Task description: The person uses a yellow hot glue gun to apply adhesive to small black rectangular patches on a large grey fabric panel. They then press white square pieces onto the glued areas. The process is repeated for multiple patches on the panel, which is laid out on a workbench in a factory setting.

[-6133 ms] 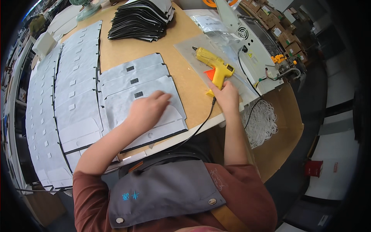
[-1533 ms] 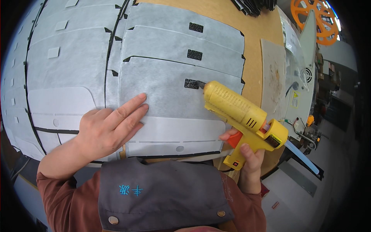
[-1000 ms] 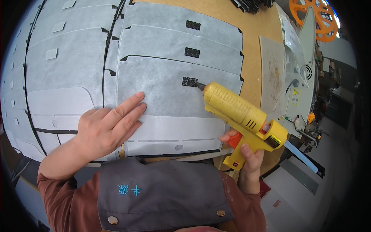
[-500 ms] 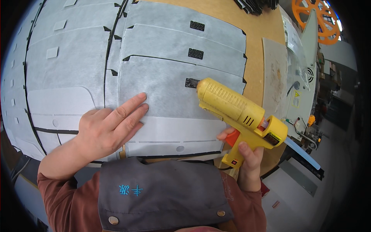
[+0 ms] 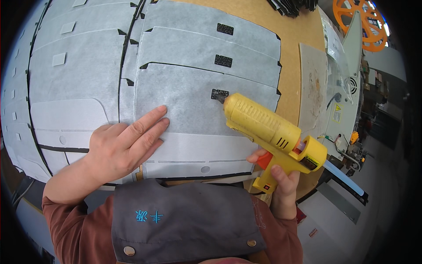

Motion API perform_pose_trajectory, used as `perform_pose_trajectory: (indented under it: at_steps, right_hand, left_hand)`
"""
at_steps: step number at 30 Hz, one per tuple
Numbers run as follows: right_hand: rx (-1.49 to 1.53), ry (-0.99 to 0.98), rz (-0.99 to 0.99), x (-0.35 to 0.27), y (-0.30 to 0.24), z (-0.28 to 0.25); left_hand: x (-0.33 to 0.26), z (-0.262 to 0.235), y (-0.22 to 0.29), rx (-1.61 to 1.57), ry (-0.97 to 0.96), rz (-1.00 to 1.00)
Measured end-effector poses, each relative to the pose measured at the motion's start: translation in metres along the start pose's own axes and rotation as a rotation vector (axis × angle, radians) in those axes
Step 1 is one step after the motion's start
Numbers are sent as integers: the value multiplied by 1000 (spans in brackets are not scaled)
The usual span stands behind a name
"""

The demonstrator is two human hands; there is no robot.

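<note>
My right hand grips a yellow hot glue gun by its handle, a finger at the red-orange trigger. A pale blue glue stick sticks out of its back end. The dark nozzle points at a small black textured patch on the nearest whitish fabric panel; whether it touches cannot be made out. My left hand lies on that panel's left side with fingers stretched out. Two more black patches sit on the overlapping panels behind, one of them a black rectangle.
More whitish panels with small white tabs spread to the left. A brown board lies under the work. On the right are a stained pale strip, a machine and an orange reel. Black pieces lie at the back.
The glue gun's front end has dropped slightly toward me, showing more of its nozzle and of the black patch. My left hand stays in place.
</note>
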State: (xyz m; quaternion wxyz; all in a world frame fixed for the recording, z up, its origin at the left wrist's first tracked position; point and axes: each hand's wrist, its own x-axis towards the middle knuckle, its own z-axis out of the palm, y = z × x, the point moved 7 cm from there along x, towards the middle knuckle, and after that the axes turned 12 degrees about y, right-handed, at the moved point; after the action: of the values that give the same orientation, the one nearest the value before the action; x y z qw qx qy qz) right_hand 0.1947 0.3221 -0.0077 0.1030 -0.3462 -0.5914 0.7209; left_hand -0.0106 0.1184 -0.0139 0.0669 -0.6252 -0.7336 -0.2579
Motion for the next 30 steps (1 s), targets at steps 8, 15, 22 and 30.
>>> perform_pose_trajectory:
  at_steps: [8, 15, 22, 30]
  right_hand:
    - [-5, -1, -30, 4, -1, 0]
    - [-4, 22, -36, 3, 0, -2]
    - [21, 88, -45, -4, 2, -11]
    - [21, 66, -42, -7, 4, -13]
  left_hand:
    - [0, -1, 1, 2, -4, -5]
    - [0, 0, 1, -1, 1, -2]
    - [1, -1, 1, 3, 11, 10]
    - [1, 0, 1, 12, 9, 14]
